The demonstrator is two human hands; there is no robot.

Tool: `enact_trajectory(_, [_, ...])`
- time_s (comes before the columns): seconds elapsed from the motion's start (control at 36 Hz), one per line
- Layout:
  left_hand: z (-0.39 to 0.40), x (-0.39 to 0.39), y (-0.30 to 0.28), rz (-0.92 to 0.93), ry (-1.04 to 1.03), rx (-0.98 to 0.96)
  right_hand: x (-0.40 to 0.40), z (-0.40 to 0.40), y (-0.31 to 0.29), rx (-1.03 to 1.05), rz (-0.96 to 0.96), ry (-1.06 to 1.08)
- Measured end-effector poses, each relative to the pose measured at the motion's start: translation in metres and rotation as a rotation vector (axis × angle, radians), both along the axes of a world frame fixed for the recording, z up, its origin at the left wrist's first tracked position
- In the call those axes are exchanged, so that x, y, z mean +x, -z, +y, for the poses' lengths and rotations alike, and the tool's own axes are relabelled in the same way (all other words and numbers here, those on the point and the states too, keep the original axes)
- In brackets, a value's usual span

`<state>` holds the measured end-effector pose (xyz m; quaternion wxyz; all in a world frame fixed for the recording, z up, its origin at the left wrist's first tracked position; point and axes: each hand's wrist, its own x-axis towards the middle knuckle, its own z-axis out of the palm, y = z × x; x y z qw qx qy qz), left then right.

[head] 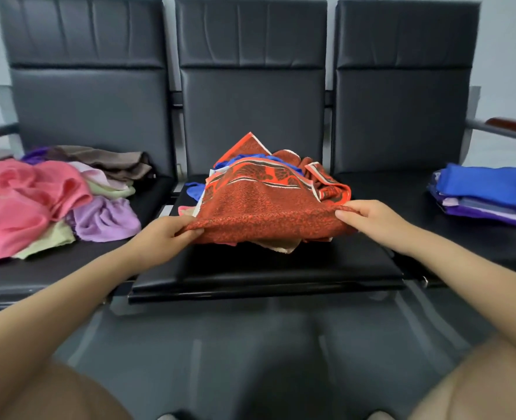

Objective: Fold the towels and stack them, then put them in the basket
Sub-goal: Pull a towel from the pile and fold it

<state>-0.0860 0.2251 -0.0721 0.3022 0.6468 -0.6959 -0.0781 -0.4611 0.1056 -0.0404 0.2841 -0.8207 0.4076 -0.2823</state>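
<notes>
Red towel (262, 204) lies bunched on the middle seat (281, 268), over a blue cloth (196, 190). Left hand (167, 234) and right hand (371, 219) each pinch a near corner, likely to spread it for folding. Unfolded pile (47, 198) sits left, folded stack (487, 194) right; no basket shows.

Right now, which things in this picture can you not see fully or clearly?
- Basket: not in the head view at all.
- Blue towel: mostly covered by the red towel, which both hands hold, left hand and right hand.
- Folded stack: its right end is cut off by the picture edge.
- Loose pile: cut off at the left edge; the towels overlap, so no count.
</notes>
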Motion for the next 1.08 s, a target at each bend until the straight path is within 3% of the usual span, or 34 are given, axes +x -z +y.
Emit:
enact_trajectory(0.25, [0.034,-0.016,0.013,-0.248,0.088,0.218,0.0,0.024,0.031,-0.033,0.297,-0.039])
enact_trajectory(0.36, [0.043,-0.024,0.013,-0.248,0.111,0.262,-0.002,0.027,0.035,-0.042,0.382,-0.115])
enact_trajectory(0.67, [0.015,-0.005,-0.005,-0.194,-0.083,0.034,-0.003,0.0,0.012,0.114,0.1,-0.027])
enact_trajectory(0.81, [-0.016,0.002,-0.017,-0.285,-0.149,-0.05,0.006,-0.026,-0.001,0.043,-0.057,0.08])
enact_trajectory(0.94, [-0.053,0.003,-0.032,-0.251,-0.236,-0.23,0.028,-0.056,-0.004,0.0,-0.211,0.214])
enact_trajectory(1.08, [-0.09,0.007,-0.024,-0.236,-0.324,-0.197,0.048,-0.088,0.006,-0.058,-0.183,0.337])
